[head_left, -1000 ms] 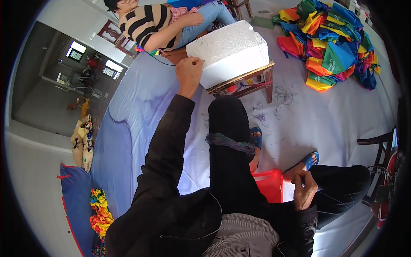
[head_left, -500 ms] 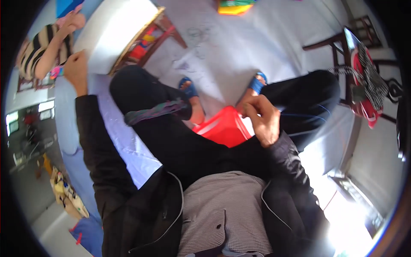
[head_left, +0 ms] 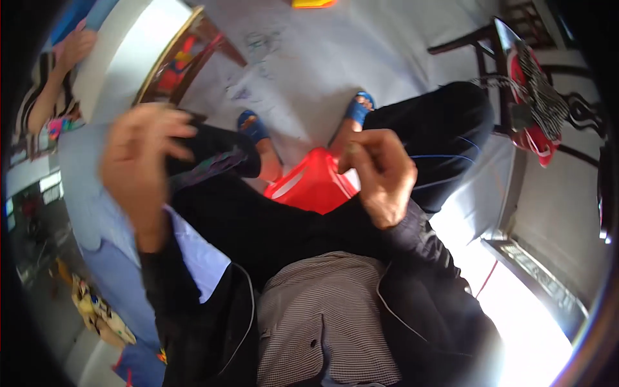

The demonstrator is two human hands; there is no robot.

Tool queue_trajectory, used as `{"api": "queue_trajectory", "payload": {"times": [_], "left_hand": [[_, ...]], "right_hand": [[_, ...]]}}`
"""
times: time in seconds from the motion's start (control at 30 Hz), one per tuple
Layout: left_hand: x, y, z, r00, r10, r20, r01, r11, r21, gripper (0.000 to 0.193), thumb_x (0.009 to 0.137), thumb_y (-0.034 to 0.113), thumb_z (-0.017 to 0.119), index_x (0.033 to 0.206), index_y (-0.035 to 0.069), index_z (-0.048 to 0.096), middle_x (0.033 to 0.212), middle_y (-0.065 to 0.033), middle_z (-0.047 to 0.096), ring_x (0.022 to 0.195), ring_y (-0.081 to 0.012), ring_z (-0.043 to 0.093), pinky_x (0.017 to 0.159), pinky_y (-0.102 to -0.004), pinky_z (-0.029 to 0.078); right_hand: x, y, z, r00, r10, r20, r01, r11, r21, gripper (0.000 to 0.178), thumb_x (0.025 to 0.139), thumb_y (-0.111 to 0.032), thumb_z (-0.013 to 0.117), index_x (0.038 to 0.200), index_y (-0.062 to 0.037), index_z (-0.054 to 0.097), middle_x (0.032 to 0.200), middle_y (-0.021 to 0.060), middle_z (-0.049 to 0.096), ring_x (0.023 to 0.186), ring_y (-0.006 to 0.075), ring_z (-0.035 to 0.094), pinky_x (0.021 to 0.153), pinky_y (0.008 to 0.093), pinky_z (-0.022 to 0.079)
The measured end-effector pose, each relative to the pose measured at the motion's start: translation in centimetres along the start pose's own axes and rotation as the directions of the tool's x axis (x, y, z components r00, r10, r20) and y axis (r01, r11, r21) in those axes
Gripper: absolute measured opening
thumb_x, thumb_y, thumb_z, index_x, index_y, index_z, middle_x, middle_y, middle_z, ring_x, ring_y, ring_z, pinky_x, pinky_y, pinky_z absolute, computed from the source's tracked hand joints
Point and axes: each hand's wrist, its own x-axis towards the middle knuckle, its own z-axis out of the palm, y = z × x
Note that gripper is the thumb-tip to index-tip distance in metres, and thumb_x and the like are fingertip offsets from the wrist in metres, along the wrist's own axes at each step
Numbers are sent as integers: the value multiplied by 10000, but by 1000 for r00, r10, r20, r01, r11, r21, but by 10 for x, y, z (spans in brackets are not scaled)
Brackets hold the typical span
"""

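Note:
My left hand (head_left: pixel 145 164) is raised over the left side of my lap, smeared by motion. Its fingers look partly curled, and whether anything is in them does not show. Below and beside it, a bundle of dark multicoloured strands (head_left: pixel 209 169) lies across my left thigh. Over my right thigh, my right hand (head_left: pixel 383 177) is closed, thumb and fingertips pinched together; what they hold, if anything, is too small to make out. Between my legs is a red plastic container (head_left: pixel 313 187), below and left of that hand. Thin blue lines (head_left: pixel 445 157) run over my right trouser leg.
Blue cloth or sheeting (head_left: pixel 97 193) covers the surface on my left. A wooden-edged piece of furniture (head_left: pixel 169 55) stands ahead left, with a person's striped sleeve (head_left: pixel 61 80) beyond. A wooden chair (head_left: pixel 490 61) holding a red-and-patterned bag (head_left: pixel 538 109) stands at right. A yellow item (head_left: pixel 314 2) lies ahead.
My left hand has come inward and nearer from the far left, its fingers loosening from a closed shape. My right hand keeps its pinch. The whole view has shifted slightly.

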Motion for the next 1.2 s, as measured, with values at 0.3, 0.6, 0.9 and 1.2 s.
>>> {"api": "queue_trajectory", "payload": {"times": [0.3, 0.6, 0.9, 1.2], "left_hand": [[-89, 0, 105, 975, -69, 212, 120, 965, -235, 121, 948, -70, 678, 1065, -76, 709, 922, -112, 760, 814, -147, 740, 724, -238, 590], [-92, -4, 110, 983, -7, 183, 50, 972, -228, 133, 938, -89, 681, 1065, -74, 719, 929, -114, 770, 831, -148, 753, 742, -248, 595], [-93, -8, 110, 986, 6, 164, 27, 980, -199, 128, 932, -66, 705, 1057, -66, 730, 915, -107, 769, 809, -148, 754, 726, -242, 587], [-94, -10, 109, 986, 14, 168, 15, 985, -171, 125, 932, -62, 706, 1055, -64, 730, 901, -102, 764, 790, -146, 753, 696, -241, 584]], "right_hand": [[-9, -23, 18, 994, -104, 20, 104, 995, 11, 46, 1032, 24, 600, 1048, 59, 574, 804, 106, 686, 702, 128, 662, 688, 262, 567], [-10, -16, 20, 971, -241, 6, 237, 953, -189, 55, 980, 61, 645, 1021, 49, 611, 805, 103, 735, 699, 123, 716, 643, 241, 575], [-7, -16, 24, 870, -492, 40, 449, 754, -479, 156, 878, 55, 767, 978, -9, 666, 809, 85, 748, 678, 125, 729, 606, 230, 551], [-8, -17, 25, 855, -514, 68, 468, 708, -528, 180, 857, 58, 787, 970, -13, 666, 805, 94, 744, 670, 133, 728, 612, 233, 552]]}}
